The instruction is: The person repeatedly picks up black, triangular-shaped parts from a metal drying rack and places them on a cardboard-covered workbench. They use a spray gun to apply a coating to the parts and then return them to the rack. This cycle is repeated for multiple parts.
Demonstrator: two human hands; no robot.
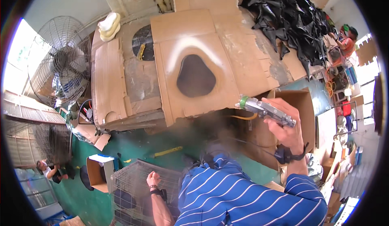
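My right hand [283,124] grips a metal spray gun [269,110] with a green ring near its nozzle, at the right front of the cardboard-covered table. The nozzle points left, toward a dark, rounded-triangular panel [196,75] lying flat on a cardboard sheet [178,43]. A whitish arc marks the sheet around the panel's far side. Haze hangs by the table's front edge. Low on the left, my left hand [153,179] is closed near a wire rack [133,185]; whether anything is in its fingers cannot be made out.
Black glossy pieces [289,19] are heaped at the back right. A large fan [60,60] stands left of the table. An open carton [298,100] is below my right hand, and a smaller box [101,173] sits on the green floor. Two other people are farther off, left and right.
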